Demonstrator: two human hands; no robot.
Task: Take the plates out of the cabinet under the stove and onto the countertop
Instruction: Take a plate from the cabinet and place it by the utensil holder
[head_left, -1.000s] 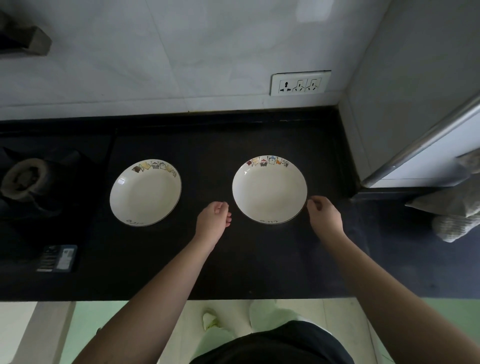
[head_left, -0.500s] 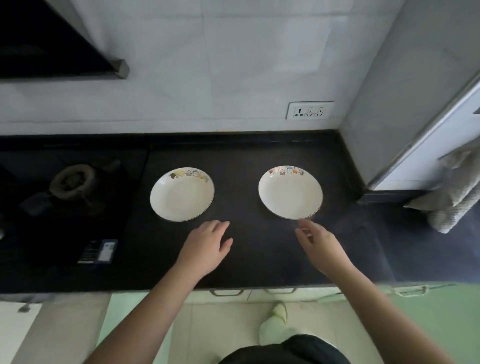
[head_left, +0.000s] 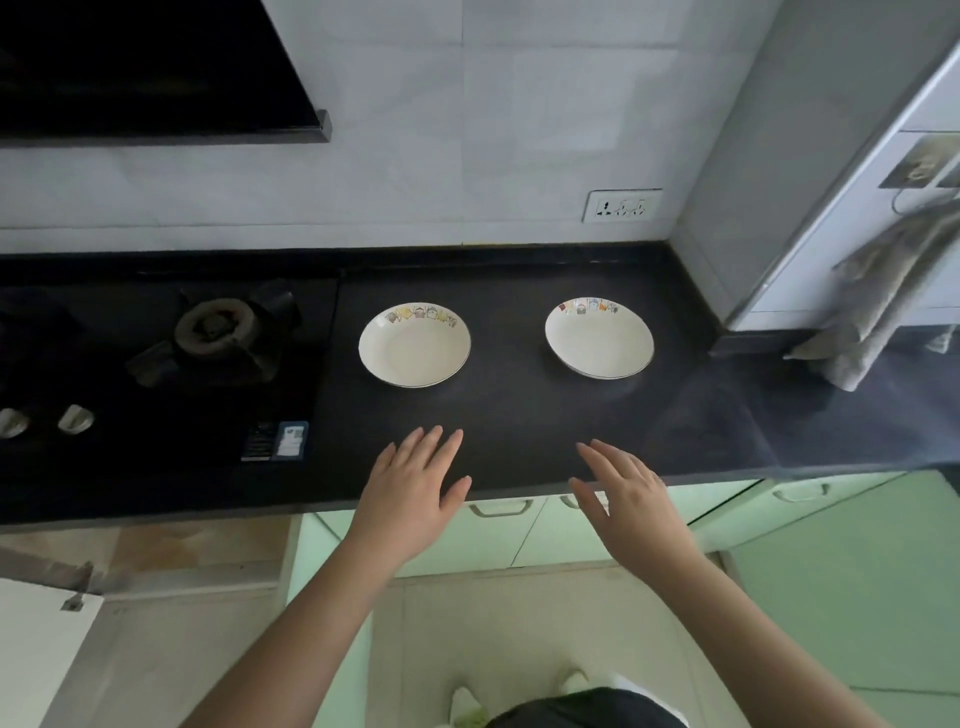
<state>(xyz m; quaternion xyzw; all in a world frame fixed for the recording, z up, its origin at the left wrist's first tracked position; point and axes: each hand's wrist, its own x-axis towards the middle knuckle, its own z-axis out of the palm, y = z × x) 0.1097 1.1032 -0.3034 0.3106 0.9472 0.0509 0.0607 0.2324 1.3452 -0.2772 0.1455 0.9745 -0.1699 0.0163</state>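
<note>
Two white plates with small coloured pictures on the far rim rest on the black countertop (head_left: 519, 441). The left plate (head_left: 414, 344) lies just right of the stove, the right plate (head_left: 599, 338) nearer the corner. My left hand (head_left: 415, 491) hovers over the counter's front edge, below the left plate, fingers spread and holding nothing. My right hand (head_left: 626, 496) is at the same edge below the right plate, also spread and empty. Neither hand touches a plate. Under the stove an open cabinet (head_left: 171, 551) shows a brownish inside.
A black gas stove (head_left: 218, 332) with burner and knobs fills the counter's left. A range hood (head_left: 156, 73) hangs above. A wall socket (head_left: 622, 206) is behind the right plate. A grey towel (head_left: 883, 291) hangs at right. Green cabinet doors (head_left: 519, 535) with handles sit under the counter.
Both hands have let go of the right plate and drawn back from it to the counter's front edge, fingers opening. The view has pulled back and up; both plates stay put.
</note>
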